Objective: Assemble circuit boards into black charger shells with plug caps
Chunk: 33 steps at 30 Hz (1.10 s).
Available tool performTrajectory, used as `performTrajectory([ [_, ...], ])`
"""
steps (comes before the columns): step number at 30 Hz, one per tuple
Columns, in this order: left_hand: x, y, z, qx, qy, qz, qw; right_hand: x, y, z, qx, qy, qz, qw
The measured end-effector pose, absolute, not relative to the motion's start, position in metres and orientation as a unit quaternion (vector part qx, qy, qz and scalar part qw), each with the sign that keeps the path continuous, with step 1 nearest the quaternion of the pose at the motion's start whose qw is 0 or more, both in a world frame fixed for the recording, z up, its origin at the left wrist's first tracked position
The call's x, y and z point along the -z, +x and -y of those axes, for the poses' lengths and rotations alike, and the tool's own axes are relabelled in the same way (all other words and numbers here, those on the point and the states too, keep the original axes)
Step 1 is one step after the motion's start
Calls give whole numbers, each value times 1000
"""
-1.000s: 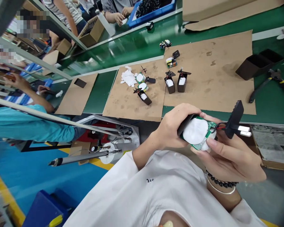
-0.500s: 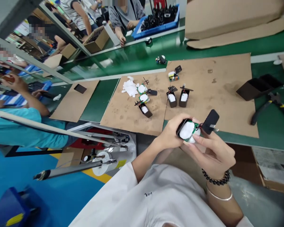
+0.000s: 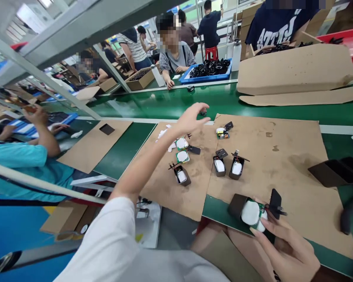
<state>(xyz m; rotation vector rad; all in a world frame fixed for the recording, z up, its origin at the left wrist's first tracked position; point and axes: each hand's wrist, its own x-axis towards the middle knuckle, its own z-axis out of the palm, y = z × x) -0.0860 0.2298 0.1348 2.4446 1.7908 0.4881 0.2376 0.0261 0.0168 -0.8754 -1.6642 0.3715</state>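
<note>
My right hand [image 3: 285, 250] grips a charger assembly [image 3: 253, 211] at the near table edge: a black shell, a green board with a white pad, and a black plug cap on red wires. My left hand [image 3: 191, 117] is stretched far forward with its fingers spread, hovering over the cardboard sheet [image 3: 270, 156]. It hangs just above a small black part [image 3: 202, 113] at the green belt's edge, touching nothing. Below it lie white pads [image 3: 161, 135], two padded boards [image 3: 182, 150] and three black shells with white pads [image 3: 228, 166].
A green conveyor belt [image 3: 164, 103] runs across the back. Folded cardboard [image 3: 294, 70] lies on its far right side. Empty black shells [image 3: 332, 172] stand at the right. A blue tray of black parts [image 3: 207, 70] sits before seated people. A person in teal [image 3: 20, 164] works at my left.
My left hand has let go of the assembly and reached forward toward the belt. My right hand now holds the assembly alone, lower at the table edge. My view has tilted upward.
</note>
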Motion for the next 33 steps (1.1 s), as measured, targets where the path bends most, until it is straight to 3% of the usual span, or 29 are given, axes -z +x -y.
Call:
performTrajectory([
  [1,-133,-96,-264,-46,777,-627,-19,-18,238,-27,-162,-381,706,575],
  [4,-118,-113,-334,57,770,-634,-44,-19,238,-28,-165,-404,686,582],
  [14,-91,-126,-352,165,741,-639,-123,0,234,-27,-167,-377,673,614],
  [21,-115,-118,-335,149,748,-630,-142,4,231,-33,-167,-376,659,630],
  [29,-133,-71,-247,149,841,-518,-50,-1,227,-36,-177,-363,646,648],
  [31,-137,-65,-207,94,858,-503,-36,-2,225,-36,-181,-370,635,653],
  [33,-139,-58,-161,-43,876,-481,3,-5,222,-34,-184,-373,623,662],
])
